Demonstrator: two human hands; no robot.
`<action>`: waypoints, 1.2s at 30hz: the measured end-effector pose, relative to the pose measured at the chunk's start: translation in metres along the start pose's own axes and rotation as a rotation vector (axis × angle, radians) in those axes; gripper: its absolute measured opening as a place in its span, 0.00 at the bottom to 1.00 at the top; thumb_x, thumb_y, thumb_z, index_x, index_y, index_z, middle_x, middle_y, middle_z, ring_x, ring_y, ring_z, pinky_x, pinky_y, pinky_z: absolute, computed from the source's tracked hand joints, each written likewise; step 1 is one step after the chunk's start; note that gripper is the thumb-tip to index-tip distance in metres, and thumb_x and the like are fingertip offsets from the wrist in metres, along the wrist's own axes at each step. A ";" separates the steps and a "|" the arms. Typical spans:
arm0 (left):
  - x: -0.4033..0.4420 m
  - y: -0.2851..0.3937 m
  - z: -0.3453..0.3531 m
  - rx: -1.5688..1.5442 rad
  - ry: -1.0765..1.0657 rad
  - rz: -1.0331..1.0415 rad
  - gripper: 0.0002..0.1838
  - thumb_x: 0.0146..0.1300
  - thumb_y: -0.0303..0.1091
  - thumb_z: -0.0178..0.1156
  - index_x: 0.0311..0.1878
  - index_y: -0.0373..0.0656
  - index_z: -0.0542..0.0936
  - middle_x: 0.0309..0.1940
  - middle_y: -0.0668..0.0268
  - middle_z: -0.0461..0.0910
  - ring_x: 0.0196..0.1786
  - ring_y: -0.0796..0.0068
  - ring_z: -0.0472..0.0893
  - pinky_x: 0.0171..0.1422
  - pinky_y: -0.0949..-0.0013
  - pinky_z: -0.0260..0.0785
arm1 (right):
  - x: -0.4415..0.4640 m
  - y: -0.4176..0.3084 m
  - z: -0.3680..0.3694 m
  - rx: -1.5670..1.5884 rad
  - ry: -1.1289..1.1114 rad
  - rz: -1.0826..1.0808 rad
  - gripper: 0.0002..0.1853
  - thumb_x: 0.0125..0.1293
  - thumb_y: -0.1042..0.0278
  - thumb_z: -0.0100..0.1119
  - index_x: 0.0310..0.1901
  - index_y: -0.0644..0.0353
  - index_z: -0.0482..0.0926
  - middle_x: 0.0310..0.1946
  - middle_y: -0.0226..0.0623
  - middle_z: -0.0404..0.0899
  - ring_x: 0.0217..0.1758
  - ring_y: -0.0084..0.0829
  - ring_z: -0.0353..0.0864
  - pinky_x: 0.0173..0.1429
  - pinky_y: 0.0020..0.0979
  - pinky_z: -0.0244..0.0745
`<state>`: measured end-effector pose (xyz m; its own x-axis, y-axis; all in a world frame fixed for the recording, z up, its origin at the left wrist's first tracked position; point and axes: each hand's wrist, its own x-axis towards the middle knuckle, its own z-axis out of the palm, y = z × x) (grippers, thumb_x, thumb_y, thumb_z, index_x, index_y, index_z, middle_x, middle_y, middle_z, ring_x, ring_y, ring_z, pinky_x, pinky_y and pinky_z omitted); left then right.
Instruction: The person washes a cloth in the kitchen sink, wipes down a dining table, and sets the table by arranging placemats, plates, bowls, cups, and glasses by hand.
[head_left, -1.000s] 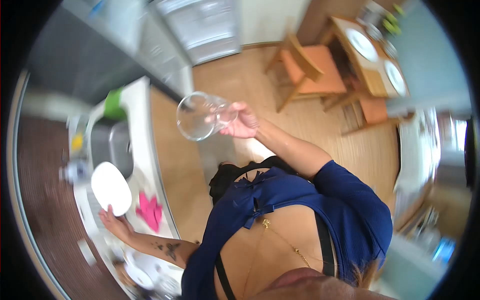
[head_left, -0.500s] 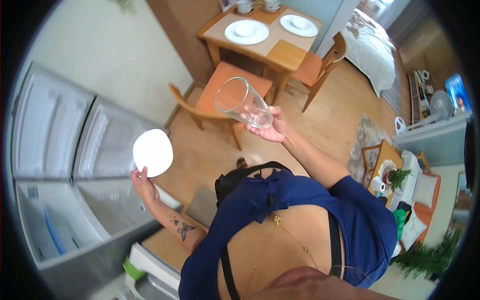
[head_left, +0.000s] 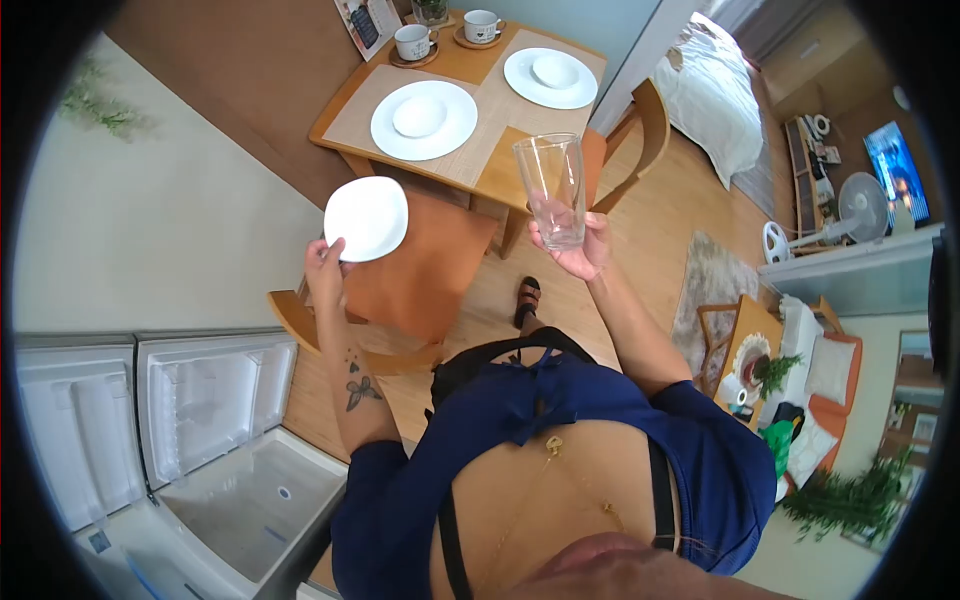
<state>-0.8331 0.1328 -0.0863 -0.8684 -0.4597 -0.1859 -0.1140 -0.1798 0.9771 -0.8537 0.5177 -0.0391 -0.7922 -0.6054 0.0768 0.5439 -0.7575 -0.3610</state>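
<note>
We see our left hand point(head_left: 328, 265) pinching the edge of a white plate point(head_left: 367, 219), which overlaps an orange chair seat point(head_left: 430, 265) in view. Our right hand point(head_left: 578, 248) grips a clear glass point(head_left: 552, 185) near its base, mouth upward, before the bench point(head_left: 505, 166), where two larger plates point(head_left: 458, 138) carry bowls point(head_left: 419, 116).

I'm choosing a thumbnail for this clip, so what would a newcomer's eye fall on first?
Probably the clear glass in the right hand, near the middle of the view, and the white dish in the left hand, against the orange chair seat. Beyond them, the wooden table at the top bears two white plates, each with a small bowl. The open refrigerator at lower left also stands out.
</note>
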 end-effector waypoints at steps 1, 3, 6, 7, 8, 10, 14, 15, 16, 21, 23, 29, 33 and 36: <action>0.013 -0.007 0.020 0.005 0.008 -0.023 0.11 0.57 0.28 0.59 0.36 0.40 0.66 0.32 0.62 0.73 0.28 0.76 0.76 0.27 0.75 0.73 | 0.012 -0.018 -0.012 0.007 0.002 0.022 0.41 0.48 0.56 0.60 0.63 0.66 0.57 0.52 0.38 0.70 0.53 0.43 0.71 0.63 0.35 0.66; 0.036 -0.022 0.061 -0.026 0.046 -0.075 0.11 0.57 0.28 0.59 0.37 0.40 0.67 0.30 0.63 0.73 0.28 0.76 0.77 0.27 0.75 0.74 | 0.032 -0.051 -0.035 -0.076 0.013 0.068 0.39 0.48 0.59 0.59 0.62 0.65 0.59 0.54 0.36 0.69 0.58 0.43 0.68 0.67 0.37 0.60; 0.058 -0.042 0.111 -0.049 0.085 -0.156 0.11 0.56 0.29 0.60 0.37 0.41 0.67 0.28 0.65 0.74 0.27 0.77 0.76 0.27 0.77 0.73 | 0.060 -0.094 -0.059 -0.126 0.147 0.068 0.37 0.48 0.62 0.59 0.61 0.63 0.60 0.56 0.37 0.67 0.60 0.40 0.67 0.68 0.37 0.57; 0.062 -0.051 0.123 -0.047 0.086 -0.201 0.10 0.56 0.29 0.60 0.37 0.42 0.68 0.27 0.66 0.74 0.26 0.78 0.75 0.26 0.78 0.72 | 0.069 -0.107 -0.072 -0.113 0.152 0.083 0.37 0.48 0.62 0.59 0.61 0.63 0.60 0.56 0.37 0.67 0.60 0.40 0.67 0.68 0.37 0.57; 0.067 -0.057 0.133 -0.041 0.100 -0.210 0.10 0.56 0.29 0.60 0.37 0.42 0.68 0.27 0.66 0.74 0.26 0.78 0.75 0.26 0.78 0.72 | 0.082 -0.119 -0.088 -0.202 0.205 0.074 0.37 0.48 0.62 0.60 0.61 0.63 0.60 0.54 0.37 0.67 0.58 0.39 0.67 0.67 0.37 0.58; 0.079 -0.058 0.150 -0.092 0.075 -0.251 0.12 0.55 0.31 0.62 0.36 0.43 0.67 0.25 0.66 0.74 0.22 0.80 0.74 0.22 0.81 0.66 | 0.108 -0.140 -0.104 -0.285 0.248 0.070 0.37 0.48 0.61 0.60 0.61 0.62 0.60 0.52 0.37 0.68 0.57 0.38 0.67 0.65 0.37 0.59; 0.104 -0.053 0.164 -0.037 0.101 -0.289 0.12 0.57 0.31 0.61 0.36 0.44 0.66 0.30 0.65 0.74 0.30 0.78 0.76 0.29 0.77 0.71 | 0.159 -0.167 -0.130 -0.474 0.304 -0.008 0.34 0.50 0.67 0.58 0.60 0.60 0.59 0.50 0.34 0.67 0.56 0.31 0.66 0.62 0.33 0.61; 0.112 -0.053 0.164 -0.029 0.098 -0.294 0.12 0.57 0.31 0.61 0.36 0.44 0.66 0.30 0.65 0.74 0.30 0.78 0.76 0.29 0.77 0.71 | 0.169 -0.169 -0.137 -0.544 0.278 -0.054 0.33 0.50 0.70 0.57 0.60 0.60 0.59 0.50 0.33 0.66 0.55 0.29 0.66 0.62 0.31 0.61; 0.119 -0.054 0.163 -0.073 0.139 -0.287 0.11 0.56 0.31 0.61 0.36 0.44 0.67 0.30 0.66 0.74 0.29 0.78 0.75 0.30 0.77 0.72 | 0.178 -0.171 -0.144 -0.537 0.289 -0.056 0.33 0.50 0.70 0.57 0.60 0.60 0.59 0.50 0.33 0.66 0.55 0.29 0.66 0.62 0.31 0.61; 0.165 -0.059 0.148 -0.113 0.187 -0.237 0.12 0.55 0.33 0.62 0.36 0.44 0.68 0.32 0.66 0.75 0.31 0.77 0.75 0.32 0.75 0.72 | 0.242 -0.189 -0.158 -0.761 0.441 -0.025 0.29 0.50 0.81 0.53 0.56 0.59 0.60 0.48 0.33 0.65 0.53 0.26 0.67 0.54 0.25 0.64; 0.175 -0.055 0.140 -0.122 0.183 -0.239 0.11 0.57 0.32 0.61 0.36 0.45 0.68 0.33 0.67 0.74 0.32 0.76 0.76 0.32 0.75 0.72 | 0.267 -0.192 -0.175 -0.797 0.491 -0.071 0.28 0.50 0.81 0.53 0.55 0.59 0.61 0.47 0.33 0.64 0.53 0.27 0.67 0.52 0.25 0.65; 0.182 -0.058 0.115 -0.171 0.235 -0.240 0.12 0.57 0.33 0.61 0.37 0.47 0.67 0.37 0.67 0.73 0.41 0.74 0.75 0.38 0.72 0.72 | 0.358 -0.246 -0.232 -1.134 0.735 -0.468 0.32 0.41 0.78 0.67 0.50 0.65 0.61 0.46 0.40 0.68 0.48 0.33 0.70 0.49 0.32 0.69; 0.166 -0.051 0.112 -0.182 0.306 -0.238 0.11 0.57 0.33 0.61 0.36 0.48 0.67 0.37 0.66 0.73 0.42 0.73 0.75 0.40 0.70 0.72 | 0.416 -0.305 -0.263 -1.335 0.915 -0.612 0.39 0.31 0.70 0.76 0.47 0.64 0.64 0.41 0.41 0.72 0.43 0.35 0.73 0.49 0.33 0.70; 0.154 -0.057 0.110 -0.185 0.368 -0.257 0.10 0.57 0.31 0.61 0.35 0.47 0.68 0.38 0.66 0.74 0.41 0.73 0.76 0.40 0.70 0.73 | 0.458 -0.340 -0.294 -1.481 1.091 -0.561 0.40 0.30 0.67 0.77 0.48 0.64 0.64 0.43 0.42 0.74 0.46 0.37 0.74 0.50 0.34 0.70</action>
<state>-1.0133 0.1677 -0.1591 -0.5914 -0.6510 -0.4759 -0.1862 -0.4639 0.8661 -1.4822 0.5698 -0.1543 -0.8907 0.4350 0.1317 0.0347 0.3540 -0.9346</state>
